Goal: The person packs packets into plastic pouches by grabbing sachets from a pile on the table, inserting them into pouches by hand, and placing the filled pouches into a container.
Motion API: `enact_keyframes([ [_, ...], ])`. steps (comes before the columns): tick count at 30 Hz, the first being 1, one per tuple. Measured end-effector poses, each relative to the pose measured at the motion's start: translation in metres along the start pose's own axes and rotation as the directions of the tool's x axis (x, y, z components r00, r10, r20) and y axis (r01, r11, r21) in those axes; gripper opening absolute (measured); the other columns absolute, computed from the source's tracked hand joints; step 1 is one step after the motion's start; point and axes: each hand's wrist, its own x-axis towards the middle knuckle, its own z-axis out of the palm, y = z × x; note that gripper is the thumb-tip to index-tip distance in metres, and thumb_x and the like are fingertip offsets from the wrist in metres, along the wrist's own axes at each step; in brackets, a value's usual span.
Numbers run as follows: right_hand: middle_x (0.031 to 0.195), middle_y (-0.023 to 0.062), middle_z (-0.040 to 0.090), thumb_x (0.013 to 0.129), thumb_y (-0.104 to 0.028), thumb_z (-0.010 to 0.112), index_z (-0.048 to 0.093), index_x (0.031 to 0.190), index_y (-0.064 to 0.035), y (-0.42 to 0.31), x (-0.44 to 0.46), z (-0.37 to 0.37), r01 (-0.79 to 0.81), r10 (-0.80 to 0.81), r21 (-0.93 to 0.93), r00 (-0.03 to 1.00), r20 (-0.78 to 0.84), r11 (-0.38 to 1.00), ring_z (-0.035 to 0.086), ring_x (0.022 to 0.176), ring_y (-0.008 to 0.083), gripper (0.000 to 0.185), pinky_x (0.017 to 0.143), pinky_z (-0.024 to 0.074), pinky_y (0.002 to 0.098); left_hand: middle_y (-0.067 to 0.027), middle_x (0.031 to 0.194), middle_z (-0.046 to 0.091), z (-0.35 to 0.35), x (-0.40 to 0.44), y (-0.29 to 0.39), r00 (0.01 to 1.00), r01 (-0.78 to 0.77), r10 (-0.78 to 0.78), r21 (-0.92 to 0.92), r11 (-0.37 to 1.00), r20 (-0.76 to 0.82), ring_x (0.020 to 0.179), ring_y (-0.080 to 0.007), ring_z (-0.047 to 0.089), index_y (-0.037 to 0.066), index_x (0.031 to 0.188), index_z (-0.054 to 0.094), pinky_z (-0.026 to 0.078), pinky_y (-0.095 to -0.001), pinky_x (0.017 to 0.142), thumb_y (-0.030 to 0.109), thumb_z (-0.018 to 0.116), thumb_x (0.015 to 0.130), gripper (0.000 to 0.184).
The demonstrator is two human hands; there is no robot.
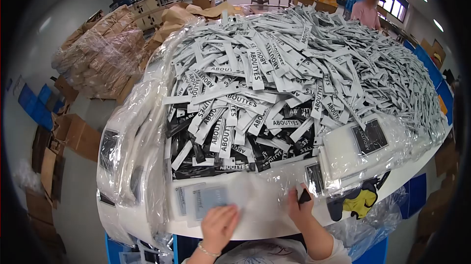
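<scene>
Near the front edge of the white table, my left hand (220, 225) has its fingers pressed together at the edge of a translucent plastic bag (255, 190). Just beyond this hand lie flat frosted bags with grey printed panels (211, 199). My right hand (301, 207) is closed at the bag's right side, thumb up, and a small black patch (304, 196) shows at the thumb; what it is I cannot tell. A big heap of white sachets printed ABOUTYES (255, 67) rises in front of both hands, with black sachets (235, 166) at its near edge.
Stacks of clear-wrapped bags stand left (132, 166) and right (363, 146). A dark and yellow cloth (360, 200) lies at the right table edge. Wrapped cartons (103, 53) stand at the back left. Another person (367, 11) is at the far right, behind the heap.
</scene>
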Motion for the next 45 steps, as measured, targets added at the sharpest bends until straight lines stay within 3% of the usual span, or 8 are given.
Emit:
enact_keyframes([
  [3,0.053,0.0013,0.044,0.077,-0.011,0.063,0.051,0.073,-0.0027,-0.011,-0.014,0.006,-0.369,0.343,0.164,0.924,0.167,0.915,0.041,0.047,0.0084,0.015,0.043,0.0315,0.0241,-0.0046,0.083,0.061,0.021,-0.002,0.017,0.997,-0.074,0.075,-0.042,0.996,0.028,0.071,-0.0208,0.057,0.005,0.079,0.062,0.045,-0.0303,0.061,0.006,0.068,0.065,0.015],
  [15,0.069,0.0045,0.06,0.071,-0.014,0.071,0.061,0.083,0.0003,-0.057,-0.03,0.009,-0.109,0.075,0.031,0.834,0.547,0.994,0.049,0.056,0.0074,0.021,0.05,0.0401,0.0226,-0.0249,0.127,0.028,0.025,0.0,0.011,0.971,-0.04,0.041,-0.008,0.999,0.237,0.108,-0.0398,0.037,0.005,0.128,0.026,0.022,-0.0572,0.095,0.032,0.079,0.048,0.099],
  [23,0.059,0.0054,0.052,0.066,-0.021,0.074,0.051,0.072,-0.0039,-0.03,-0.026,0.006,0.429,-0.303,-0.126,0.789,0.535,0.894,0.047,0.047,0.0123,0.029,0.045,0.038,0.0282,-0.0115,0.109,0.05,0.005,-0.009,0.003,0.909,-0.026,0.121,-0.236,0.971,0.4,0.093,-0.0275,0.049,0.002,0.115,0.046,0.036,-0.0375,0.081,0.022,0.077,0.053,0.073],
  [26,0.058,0.0034,0.045,0.071,-0.027,0.07,0.044,0.069,-0.006,-0.051,-0.02,0.002,0.17,-0.196,0.104,0.918,0.344,0.98,0.046,0.051,0.012,0.033,0.047,0.036,0.027,-0.0152,0.111,0.046,-0.003,-0.003,0.005,0.945,-0.006,0.013,-0.023,1.0,0.326,0.097,-0.03,0.045,0.0,0.125,0.036,0.033,-0.0384,0.081,0.034,0.074,0.057,0.086],
  [29,0.074,0.007,0.05,0.078,-0.018,0.062,0.048,0.084,-0.005,-0.059,-0.005,0.002,-0.312,-0.101,0.919,0.934,0.344,0.24,0.051,0.062,0.0154,0.02,0.055,0.0401,0.0294,-0.0176,0.112,0.042,0.004,0.007,0.009,0.932,-0.034,0.025,0.017,0.999,0.36,0.1,-0.0306,0.041,-0.003,0.129,0.027,0.03,-0.0393,0.081,0.039,0.074,0.055,0.097],
  [33,0.098,0.0131,0.058,0.089,-0.02,0.041,0.047,0.105,0.0021,-0.07,-0.01,0.005,-0.096,-0.008,0.142,0.8,0.6,0.985,0.055,0.074,0.0171,0.028,0.081,0.0438,0.0372,-0.0153,0.113,0.038,0.022,0.002,0.015,0.972,-0.075,0.092,-0.084,0.994,0.215,0.101,-0.0296,0.039,-0.003,0.13,0.023,0.028,-0.0393,0.081,0.037,0.076,0.049,0.105],
  [41,0.13,0.016,0.036,0.08,-0.009,0.055,0.041,0.123,0.0001,-0.076,-0.005,0.01,0.108,-0.179,0.152,0.779,0.601,0.982,0.032,0.118,0.0295,0.047,0.095,0.0274,0.0379,-0.0177,0.113,0.037,0.013,0.01,0.022,0.969,-0.073,0.101,-0.13,0.989,0.226,0.104,-0.0301,0.037,-0.01,0.125,0.024,0.027,-0.0392,0.083,0.039,0.077,0.047,0.107],
  [45,0.102,0.0113,0.057,0.064,-0.018,0.074,0.054,0.109,-0.0014,-0.078,-0.001,-0.007,0.498,-0.482,0.04,0.812,0.33,0.866,0.049,0.091,0.0254,0.052,0.085,0.0352,0.0334,-0.0178,0.114,0.039,0.011,0.013,0.012,0.974,-0.047,0.075,-0.135,0.99,0.215,0.103,-0.0297,0.038,-0.008,0.126,0.023,0.028,-0.038,0.082,0.04,0.077,0.047,0.107],
])
